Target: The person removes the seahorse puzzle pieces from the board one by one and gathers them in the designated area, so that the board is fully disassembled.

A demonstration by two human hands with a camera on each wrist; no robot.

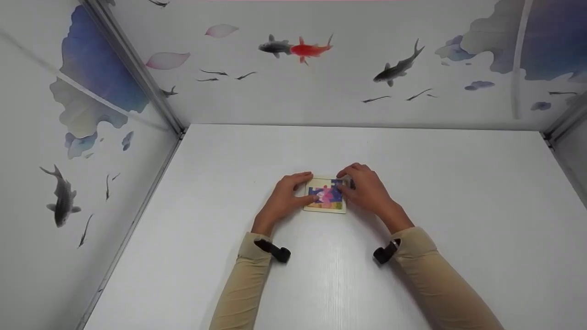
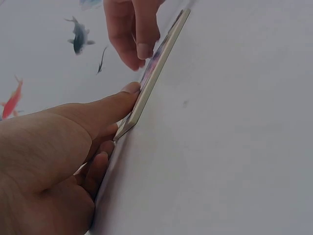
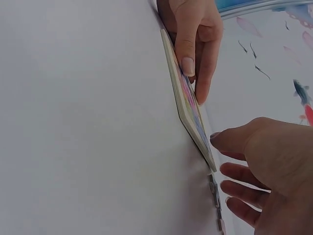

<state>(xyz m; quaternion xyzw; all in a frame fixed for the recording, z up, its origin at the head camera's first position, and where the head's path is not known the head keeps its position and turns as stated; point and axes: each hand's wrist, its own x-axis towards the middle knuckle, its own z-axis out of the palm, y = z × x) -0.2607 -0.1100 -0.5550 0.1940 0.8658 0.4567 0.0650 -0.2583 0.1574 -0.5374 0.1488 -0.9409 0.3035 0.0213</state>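
Note:
A small square jigsaw puzzle (image 1: 325,197) with a cream frame and pink, blue and yellow pieces lies on the white table. The upper left of its tray shows bare cream. My left hand (image 1: 287,197) holds the puzzle at its left side, thumb (image 2: 128,93) on the face and a finger along the far edge. At the upper right corner is my right hand (image 1: 367,188), its thumb (image 3: 230,139) at the puzzle's blue part and its other fingers loosely bent. Several loose pieces (image 3: 215,191) lie on the table beside the puzzle, under the right hand, partly hidden in the head view.
The white table (image 1: 458,197) is bounded by a back wall (image 1: 339,91) and a left wall (image 1: 27,192), both printed with fish and lotus shapes. Metal rails (image 1: 137,68) run along the corners. Black wrist cameras (image 1: 282,254) sit on both cuffs.

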